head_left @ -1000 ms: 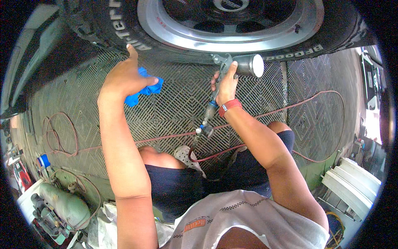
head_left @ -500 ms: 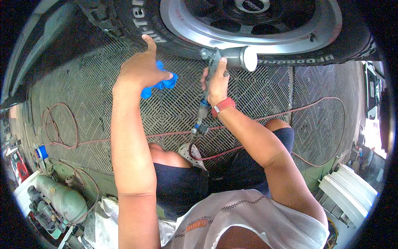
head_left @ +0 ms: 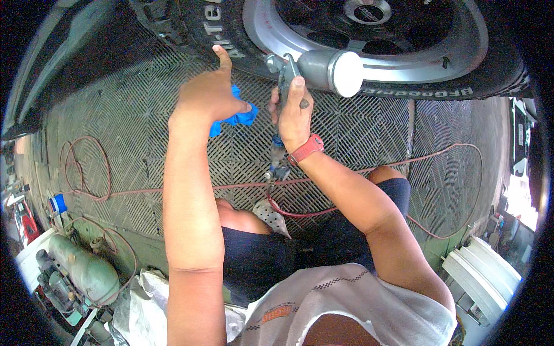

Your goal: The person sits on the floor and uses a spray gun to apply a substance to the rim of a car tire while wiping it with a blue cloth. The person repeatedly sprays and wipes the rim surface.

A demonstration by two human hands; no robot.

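Note:
My right hand [head_left: 295, 112] is wrapped round the handle of a grey spray gun [head_left: 285, 81]. The gun's dark cup with a white end [head_left: 326, 70] points right, close in front of the wheel rim. A hose hangs from the fitting under the handle. My left hand [head_left: 210, 95] holds a crumpled blue cloth [head_left: 238, 115], partly hidden beneath the palm. One finger of that hand stretches out to the sidewall of the tire [head_left: 216, 26]; whether it touches is hard to tell. The silver wheel rim [head_left: 271, 34] with dark spokes fills the top.
A red hose [head_left: 346, 175] runs across the slatted floor mat [head_left: 138, 127] and coils at the left. A green air compressor [head_left: 83, 262] stands at the lower left beside crumpled white sheeting [head_left: 144, 305]. White stacked panels [head_left: 482, 277] are at the lower right.
The spray gun has tilted, and its cup has come up larger in view. My left hand, with the cloth, and the wheel have shifted slightly right in the picture.

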